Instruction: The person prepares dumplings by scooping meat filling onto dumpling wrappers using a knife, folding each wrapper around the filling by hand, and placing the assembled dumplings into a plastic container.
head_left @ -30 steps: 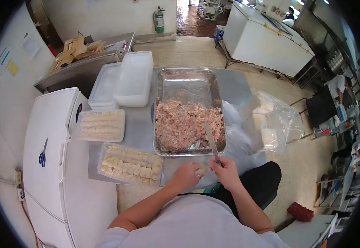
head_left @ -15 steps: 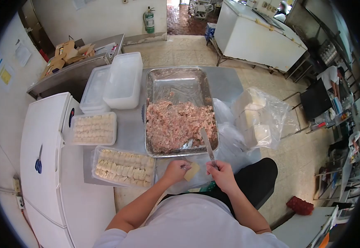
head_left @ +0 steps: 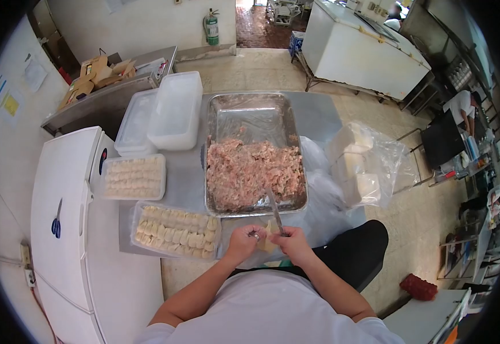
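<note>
My left hand [head_left: 243,243] is closed on a thin yellowish dumpling wrapper [head_left: 269,243]; a small shiny piece shows at its fingers, too small to make out. Close beside it, my right hand [head_left: 292,243] grips a flat metal table knife [head_left: 274,210], blade pointing up and away over the tray's near edge. Beyond both hands lies the metal tray [head_left: 210,114], its near part filled with pinkish ground meat filling [head_left: 250,172]. Left of my left hand, a clear plastic container [head_left: 137,234] holds rows of filled dumplings [head_left: 178,235].
Farther left stands another container of dumplings [head_left: 134,177], with stacked empty plastic tubs [head_left: 175,114] behind. At right, a clear bag holds stacked pale wrappers [head_left: 356,163]. A white fridge [head_left: 66,189] borders the left. Another person [head_left: 461,109] is at far right.
My right hand has moved left with the knife, from over the tray's right corner to beside the wrapper. The wrapper now looks folded or bent upward between my hands.
</note>
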### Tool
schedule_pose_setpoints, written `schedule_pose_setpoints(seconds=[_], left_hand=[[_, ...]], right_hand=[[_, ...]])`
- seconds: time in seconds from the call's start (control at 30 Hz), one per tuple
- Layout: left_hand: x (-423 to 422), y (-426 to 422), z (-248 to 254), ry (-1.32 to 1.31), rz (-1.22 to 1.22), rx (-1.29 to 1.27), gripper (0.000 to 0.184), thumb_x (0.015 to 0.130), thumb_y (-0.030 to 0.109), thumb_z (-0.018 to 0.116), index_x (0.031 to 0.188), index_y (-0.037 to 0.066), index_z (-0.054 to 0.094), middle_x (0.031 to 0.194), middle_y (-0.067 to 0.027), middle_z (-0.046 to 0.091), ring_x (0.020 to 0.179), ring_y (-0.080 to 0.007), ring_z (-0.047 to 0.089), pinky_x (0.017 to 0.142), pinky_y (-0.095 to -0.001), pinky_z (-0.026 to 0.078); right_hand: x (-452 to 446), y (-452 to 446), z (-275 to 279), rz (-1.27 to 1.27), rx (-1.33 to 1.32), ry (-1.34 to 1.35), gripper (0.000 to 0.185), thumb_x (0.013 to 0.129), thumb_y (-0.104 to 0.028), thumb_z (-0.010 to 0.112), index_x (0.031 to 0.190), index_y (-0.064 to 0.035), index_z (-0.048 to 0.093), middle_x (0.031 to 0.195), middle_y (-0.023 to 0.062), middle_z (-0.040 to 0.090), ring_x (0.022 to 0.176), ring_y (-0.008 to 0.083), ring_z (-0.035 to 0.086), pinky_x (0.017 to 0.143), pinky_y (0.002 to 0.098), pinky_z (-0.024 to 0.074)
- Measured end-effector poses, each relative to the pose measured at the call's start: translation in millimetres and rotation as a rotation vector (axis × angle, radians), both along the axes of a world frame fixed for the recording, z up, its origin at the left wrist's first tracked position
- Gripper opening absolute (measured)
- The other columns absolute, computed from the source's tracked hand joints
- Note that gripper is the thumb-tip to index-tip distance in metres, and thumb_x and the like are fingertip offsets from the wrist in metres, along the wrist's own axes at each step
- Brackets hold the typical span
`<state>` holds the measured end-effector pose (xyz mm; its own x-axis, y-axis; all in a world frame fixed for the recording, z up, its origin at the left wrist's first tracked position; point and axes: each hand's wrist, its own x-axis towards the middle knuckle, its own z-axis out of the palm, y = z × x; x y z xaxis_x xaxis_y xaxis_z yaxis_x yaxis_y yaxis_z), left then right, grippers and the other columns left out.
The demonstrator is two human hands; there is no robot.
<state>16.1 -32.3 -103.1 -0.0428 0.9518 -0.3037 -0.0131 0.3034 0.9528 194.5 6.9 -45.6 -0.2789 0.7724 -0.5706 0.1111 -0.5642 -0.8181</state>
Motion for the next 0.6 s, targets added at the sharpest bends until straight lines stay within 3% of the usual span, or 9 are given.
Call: schedule_pose_setpoints(seconds=[0.17,0.27,0.37,0.47,0.57,0.6], left_hand=[[0,-3,-6,-0.171,0.06,-0.045,0.013,0.094,0.006,0.063,0.102,-0.001,0.07,0.091,-0.0039,0.07,0.084,-0.0115,0.064,0.078,-0.0273,0.052],[-12,-9,-27,-0.2,0.122,0.013,0.014,0.095,0.0,0.057,0.105,0.001,0.067,0.101,-0.0051,0.067,0.097,-0.0141,0.063,0.088,-0.0317,0.052],[-21,-10,-24,-0.502,0.272,0.171,0.016,0.101,0.008,0.05,0.111,0.003,0.062,0.107,-0.0073,0.066,0.105,-0.0165,0.062,0.096,-0.0327,0.049],[-40,0,4,-0.879,0.532,0.013,0.019,0.103,0.014,0.049,0.116,0.004,0.059,0.11,-0.0083,0.066,0.109,-0.0206,0.062,0.096,-0.036,0.051],[-59,7,37,-1.076,0.526,-0.112,0.023,0.105,0.021,0.049,0.119,0.005,0.057,0.111,-0.0094,0.066,0.112,-0.0222,0.062,0.096,-0.0371,0.052],[-62,7,33,-1.019,0.531,-0.086,0.024,0.105,0.021,0.05,0.12,0.005,0.058,0.112,-0.0096,0.066,0.11,-0.0219,0.063,0.095,-0.0371,0.053]], right_hand=[[14,-2,-11,-0.152,-0.207,0.241,0.007,0.087,-0.006,0.071,0.081,-0.005,0.066,0.06,-0.0013,0.054,0.043,0.0073,0.042,0.04,0.0257,0.0268],[14,-6,-10,-0.287,-0.22,0.235,0.004,0.087,-0.005,0.069,0.084,-0.005,0.066,0.061,0.0005,0.054,0.042,0.0077,0.041,0.039,0.0263,0.0263],[21,-9,-22,-0.229,-0.135,0.029,0.003,0.089,-0.005,0.067,0.086,-0.004,0.065,0.065,0.002,0.058,0.047,0.0098,0.046,0.042,0.0276,0.0318],[29,-17,-55,-0.121,0.208,-0.229,0.006,0.091,-0.007,0.065,0.09,-0.0021,0.067,0.068,0.0034,0.06,0.057,0.0135,0.055,0.049,0.0307,0.0409],[33,-5,-25,0.018,0.484,-0.493,0.011,0.092,-0.006,0.063,0.1,-0.0044,0.07,0.072,0.0075,0.065,0.067,0.0211,0.064,0.058,0.0364,0.0483],[37,3,-14,0.073,0.627,-0.587,0.016,0.091,-0.006,0.062,0.105,-0.0063,0.07,0.074,0.009,0.066,0.07,0.0232,0.066,0.06,0.0382,0.0498]])
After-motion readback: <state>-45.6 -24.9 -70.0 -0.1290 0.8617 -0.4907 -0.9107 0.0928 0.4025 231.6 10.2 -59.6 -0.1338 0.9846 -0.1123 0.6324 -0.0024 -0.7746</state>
